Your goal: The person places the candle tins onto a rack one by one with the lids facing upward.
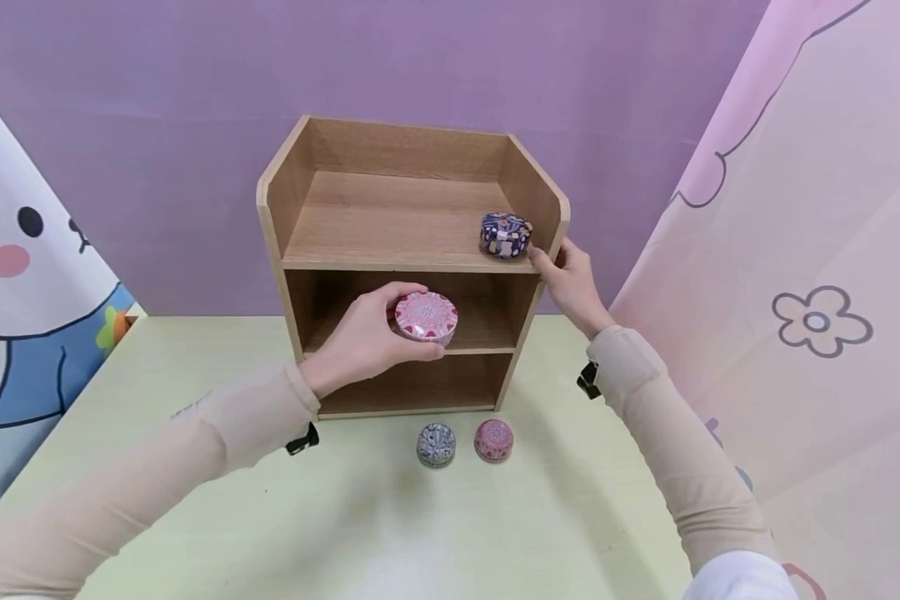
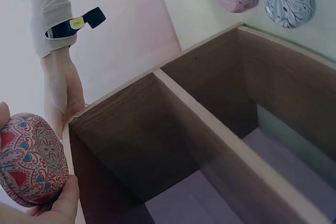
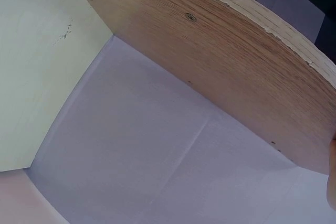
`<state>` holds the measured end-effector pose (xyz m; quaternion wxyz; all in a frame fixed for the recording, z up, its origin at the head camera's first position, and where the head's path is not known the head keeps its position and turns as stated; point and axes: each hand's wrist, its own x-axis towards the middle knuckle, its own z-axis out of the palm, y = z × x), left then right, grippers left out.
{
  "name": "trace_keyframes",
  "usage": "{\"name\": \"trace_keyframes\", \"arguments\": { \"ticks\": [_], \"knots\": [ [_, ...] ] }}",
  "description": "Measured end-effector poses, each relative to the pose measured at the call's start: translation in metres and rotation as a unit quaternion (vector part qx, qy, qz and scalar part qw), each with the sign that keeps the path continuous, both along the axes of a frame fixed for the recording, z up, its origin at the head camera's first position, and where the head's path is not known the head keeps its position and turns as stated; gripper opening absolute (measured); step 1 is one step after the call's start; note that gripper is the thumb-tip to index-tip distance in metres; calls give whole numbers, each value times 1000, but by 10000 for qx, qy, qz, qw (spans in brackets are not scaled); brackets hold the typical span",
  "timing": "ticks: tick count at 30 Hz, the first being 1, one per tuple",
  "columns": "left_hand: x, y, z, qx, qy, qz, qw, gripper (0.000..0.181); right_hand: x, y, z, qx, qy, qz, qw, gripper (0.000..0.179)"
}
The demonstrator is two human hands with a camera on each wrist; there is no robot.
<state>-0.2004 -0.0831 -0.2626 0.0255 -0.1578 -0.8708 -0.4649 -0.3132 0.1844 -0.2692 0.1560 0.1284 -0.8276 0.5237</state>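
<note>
- One pale table (image 1: 585, 500) carried a wooden shelf unit (image 1: 405, 150).
- Right hand (image 1: 576, 287) gripped the unit's right side, its thumb near the dark-blue tin (image 1: 505, 235) on the top shelf; contact there, I couldn't tell.
- Left hand (image 1: 363, 337) pinched a round pink tin (image 1: 426, 317), fingers parted by its width, before the middle compartment, left of and below the dark-blue one; no long axis.
- Grey tin (image 1: 436, 446) and rosy tin (image 1: 493, 440) sat below.

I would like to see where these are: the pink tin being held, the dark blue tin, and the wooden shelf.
Pink tin being held (image 1: 427, 314): head view, middle of its lid.
Dark blue tin (image 1: 506, 239): head view, its patterned front.
Wooden shelf (image 1: 393, 215): head view, its top board.
</note>
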Motion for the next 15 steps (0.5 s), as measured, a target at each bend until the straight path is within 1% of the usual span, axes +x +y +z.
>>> {"name": "trace_keyframes", "arguments": {
  "ticks": [5, 7, 11, 15],
  "knots": [
    [-4, 4, 12, -213, 101, -40, 9997, 72, 1, 0, 0, -57, 12, -11, 10000, 38],
    [-6, 6, 17, -279, 127, -10, 9995, 73, 1, 0, 0, -63, 8, 1, 10000, 38],
    [-10, 8, 26, -283, 177, 28, 9994, 74, 1, 0, 0, -70, -10, 37, 10000, 39],
    [-17, 10, 31, -237, 256, 132, 9993, 74, 0, 0, -1, -102, -18, 85, 9999, 40]
  ]
}}
